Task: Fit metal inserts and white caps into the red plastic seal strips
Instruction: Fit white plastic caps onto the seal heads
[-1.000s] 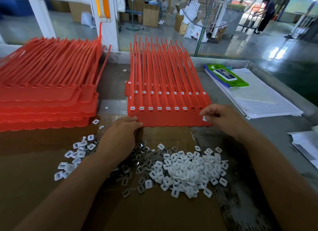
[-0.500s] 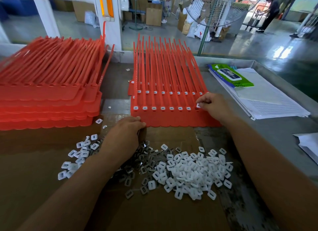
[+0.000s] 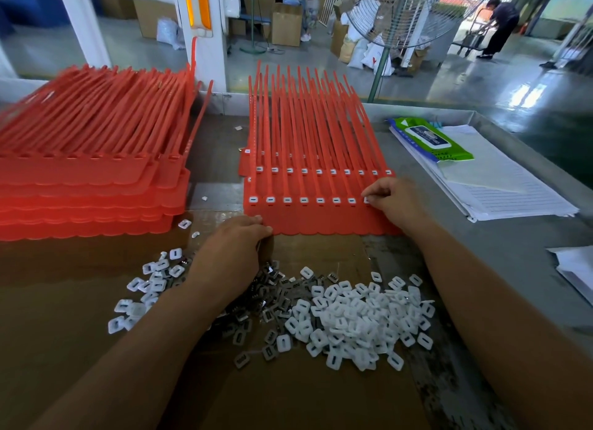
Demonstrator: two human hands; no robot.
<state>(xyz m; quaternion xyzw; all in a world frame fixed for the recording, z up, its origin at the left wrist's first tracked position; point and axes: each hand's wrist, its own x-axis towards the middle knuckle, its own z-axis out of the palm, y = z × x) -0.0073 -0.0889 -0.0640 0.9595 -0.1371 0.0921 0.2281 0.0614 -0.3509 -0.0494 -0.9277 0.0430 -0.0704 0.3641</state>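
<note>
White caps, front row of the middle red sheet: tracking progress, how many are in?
8 white caps: seven run rightward from the left end of the red sheet, the eighth at the fingertips of the right hand, which may hide more.

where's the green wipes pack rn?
Head view, right side: the green wipes pack lies on the far end of the lined paper stack, right of the red seal strips.
</note>
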